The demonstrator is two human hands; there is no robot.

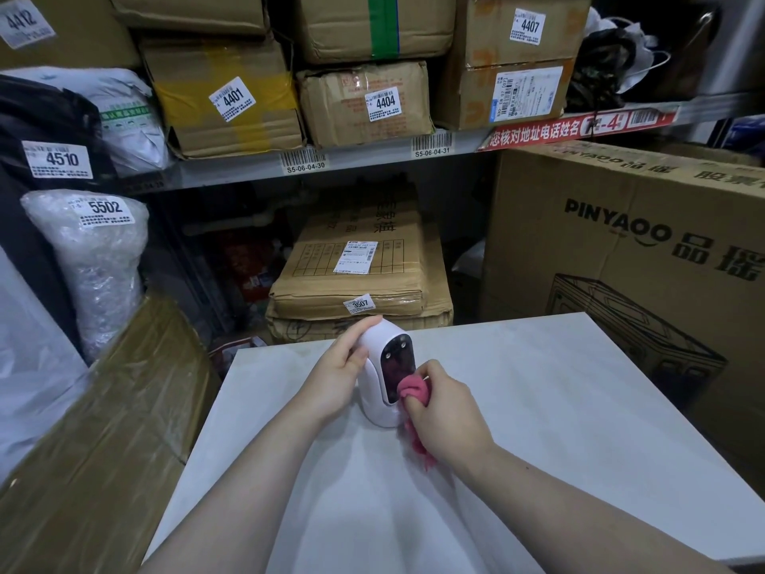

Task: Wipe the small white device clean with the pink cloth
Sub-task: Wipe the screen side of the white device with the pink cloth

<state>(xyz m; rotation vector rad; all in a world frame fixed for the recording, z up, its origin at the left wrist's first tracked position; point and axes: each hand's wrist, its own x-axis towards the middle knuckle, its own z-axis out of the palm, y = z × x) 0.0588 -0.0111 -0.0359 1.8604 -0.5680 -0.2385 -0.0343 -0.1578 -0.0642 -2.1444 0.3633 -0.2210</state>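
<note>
The small white device [374, 379] stands upright on the pale table [538, 387], its dark glossy front panel facing right and toward me. My left hand [337, 372] holds its left side, fingers curled round the back and top. My right hand [445, 412] grips the bunched pink cloth [414, 391] and presses it against the lower part of the dark panel. A tail of the cloth hangs below my right palm onto the table.
Cardboard boxes surround the table: a large printed one [629, 250] at right, a tilted one [103, 428] at left, a stack [360, 283] behind. A metal shelf [331, 159] above carries labelled parcels. A bubble-wrapped roll [95, 258] leans at the left.
</note>
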